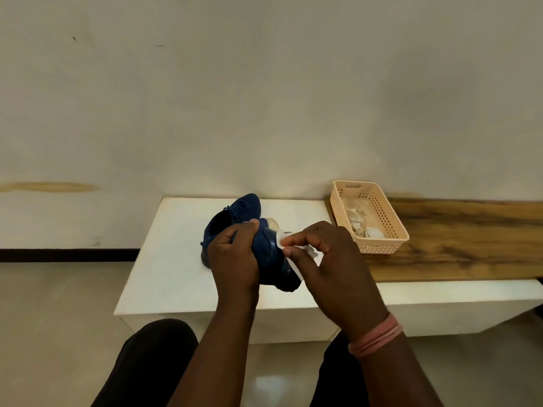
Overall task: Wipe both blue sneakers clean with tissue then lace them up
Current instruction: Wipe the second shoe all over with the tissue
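Observation:
My left hand (233, 255) grips a blue sneaker (271, 261) and holds it tilted just above the white table (173, 259). My right hand (326, 259) pinches a white tissue (282, 239) and presses it against the sneaker's side near the sole. A second blue sneaker (235, 215) with its laces showing rests on the table just behind the held one, partly hidden by my left hand.
A peach plastic basket (385, 227) with crumpled tissues in it stands to the right on a wooden bench top (458, 245). A white wall runs close behind the table. My knees are below the table's front edge.

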